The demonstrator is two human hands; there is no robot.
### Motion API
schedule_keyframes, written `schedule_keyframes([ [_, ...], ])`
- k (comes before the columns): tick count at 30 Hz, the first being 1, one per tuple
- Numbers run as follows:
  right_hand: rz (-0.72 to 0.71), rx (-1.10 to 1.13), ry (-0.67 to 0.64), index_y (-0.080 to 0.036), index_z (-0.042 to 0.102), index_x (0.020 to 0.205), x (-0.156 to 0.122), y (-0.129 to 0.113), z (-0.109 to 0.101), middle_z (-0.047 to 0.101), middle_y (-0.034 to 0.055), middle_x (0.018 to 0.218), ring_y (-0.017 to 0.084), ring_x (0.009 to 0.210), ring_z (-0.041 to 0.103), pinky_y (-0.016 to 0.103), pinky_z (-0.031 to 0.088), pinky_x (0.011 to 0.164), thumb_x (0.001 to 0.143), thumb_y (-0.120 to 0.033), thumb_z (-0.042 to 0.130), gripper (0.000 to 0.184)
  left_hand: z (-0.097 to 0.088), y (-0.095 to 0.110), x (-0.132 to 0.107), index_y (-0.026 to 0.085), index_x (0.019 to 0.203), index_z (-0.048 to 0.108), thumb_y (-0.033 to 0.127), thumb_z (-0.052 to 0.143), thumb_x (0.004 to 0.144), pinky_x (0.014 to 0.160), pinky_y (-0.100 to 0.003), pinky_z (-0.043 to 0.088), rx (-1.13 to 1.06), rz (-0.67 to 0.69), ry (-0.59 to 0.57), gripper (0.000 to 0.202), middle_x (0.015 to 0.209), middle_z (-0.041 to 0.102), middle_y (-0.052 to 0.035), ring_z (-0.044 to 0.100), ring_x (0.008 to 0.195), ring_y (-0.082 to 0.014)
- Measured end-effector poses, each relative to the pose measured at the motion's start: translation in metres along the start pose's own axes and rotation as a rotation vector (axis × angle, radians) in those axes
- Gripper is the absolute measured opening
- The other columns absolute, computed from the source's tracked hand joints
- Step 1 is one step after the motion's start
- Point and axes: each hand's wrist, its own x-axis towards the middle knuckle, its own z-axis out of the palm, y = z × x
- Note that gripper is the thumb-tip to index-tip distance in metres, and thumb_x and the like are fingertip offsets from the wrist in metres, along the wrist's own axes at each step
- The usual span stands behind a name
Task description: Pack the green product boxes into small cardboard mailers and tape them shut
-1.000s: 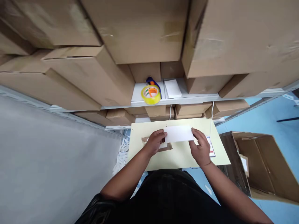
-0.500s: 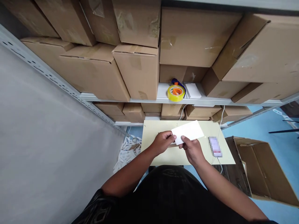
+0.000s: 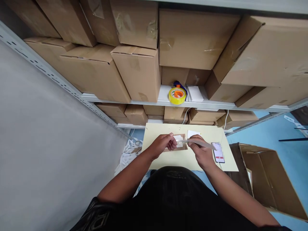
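In the head view, my right hand pinches a thin white paper sheet, now seen nearly edge-on and partly blurred. My left hand is closed, fingers curled and thumb pressed near the index finger; whether anything small is in its grip is hidden. Beneath and beside that hand lies a flat brown package with a white patch and shiny clear film or tape on top. Just behind my right hand, another white sheet lies on the pale yellow table.
A phone with a cable lies at the table's right. On the shelf sit a yellow tape roll and a white stack among cardboard boxes. An open carton stands right; paper scraps lie left.
My hands have moved apart. The white sheet has turned from flat to edge-on in my right hand, and my left hand has come off it. The brown package and another white sheet now show.
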Motion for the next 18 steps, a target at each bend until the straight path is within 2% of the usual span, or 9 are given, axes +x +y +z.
schedule_keyframes([
  [2,-0.11,-0.004,-0.14,-0.028,0.083,0.09,0.012,-0.002,-0.014,0.068,0.007,0.097,0.025,0.095,0.065,0.039,0.052,0.085,0.082,-0.052,0.078,0.026,0.01,-0.006,0.001,0.01,0.079,0.072,0.078,0.056,0.083,0.062,-0.031,0.047,-0.075,-0.142,-0.088,0.07,0.071,0.07,-0.0106,0.063,0.061,-0.0173],
  [4,-0.128,0.024,-0.252,-0.028,0.083,0.089,0.022,-0.002,-0.023,0.067,0.008,0.1,0.026,0.097,0.066,0.04,0.054,0.086,0.079,-0.057,0.079,0.03,0.022,-0.011,0.002,0.01,0.083,0.072,0.075,0.069,0.075,0.061,-0.031,0.048,-0.153,-0.181,-0.11,0.066,0.072,0.07,-0.0095,0.064,0.061,-0.018],
  [7,-0.012,0.096,-0.284,-0.03,0.081,0.104,0.026,0.001,-0.025,0.069,0.0066,0.106,0.027,0.1,0.067,0.042,0.055,0.089,0.074,-0.055,0.083,0.038,0.037,-0.014,0.003,0.011,0.084,0.071,0.057,0.088,0.067,0.062,-0.027,0.048,-0.204,-0.065,-0.008,0.051,0.073,0.068,-0.0048,0.062,0.064,-0.0146],
  [10,0.182,0.153,-0.272,-0.031,0.071,0.126,0.013,0.009,-0.021,0.073,0.0052,0.108,0.028,0.104,0.067,0.047,0.054,0.095,0.073,-0.048,0.087,0.059,0.046,-0.012,0.004,0.013,0.085,0.073,0.054,0.084,0.074,0.068,-0.027,0.05,-0.144,0.106,0.128,0.044,0.077,0.069,-0.0038,0.062,0.07,-0.0142],
  [12,0.257,0.195,-0.294,-0.028,0.069,0.128,0.001,0.014,-0.016,0.074,0.0054,0.104,0.029,0.103,0.068,0.048,0.053,0.097,0.067,-0.046,0.091,0.067,0.049,-0.01,0.004,0.014,0.087,0.074,0.054,0.081,0.078,0.074,-0.031,0.052,-0.09,0.175,0.15,0.041,0.079,0.07,-0.0037,0.064,0.074,-0.0165],
  [14,0.264,0.264,-0.246,-0.026,0.069,0.125,-0.006,0.014,-0.009,0.076,0.0061,0.102,0.029,0.101,0.068,0.048,0.053,0.097,0.067,-0.049,0.09,0.066,0.051,-0.01,0.003,0.015,0.088,0.074,0.053,0.08,0.08,0.077,-0.034,0.054,-0.037,0.214,0.159,0.039,0.081,0.071,-0.0042,0.066,0.077,-0.0188],
  [16,0.242,0.325,-0.112,-0.025,0.068,0.124,-0.006,0.01,-0.002,0.076,0.007,0.105,0.028,0.101,0.068,0.046,0.053,0.094,0.073,-0.051,0.086,0.061,0.051,-0.01,0.001,0.015,0.088,0.074,0.051,0.079,0.08,0.077,-0.034,0.054,0.008,0.236,0.18,0.037,0.085,0.072,-0.0049,0.066,0.08,-0.0198],
  [18,0.248,0.366,0.0,-0.023,0.067,0.122,-0.001,0.002,0.004,0.076,0.0074,0.105,0.025,0.094,0.069,0.041,0.056,0.082,0.077,-0.049,0.084,0.054,0.049,-0.009,-0.001,0.015,0.087,0.074,0.048,0.077,0.082,0.076,-0.033,0.054,0.035,0.246,0.193,0.033,0.085,0.071,-0.0042,0.065,0.079,-0.0188],
])
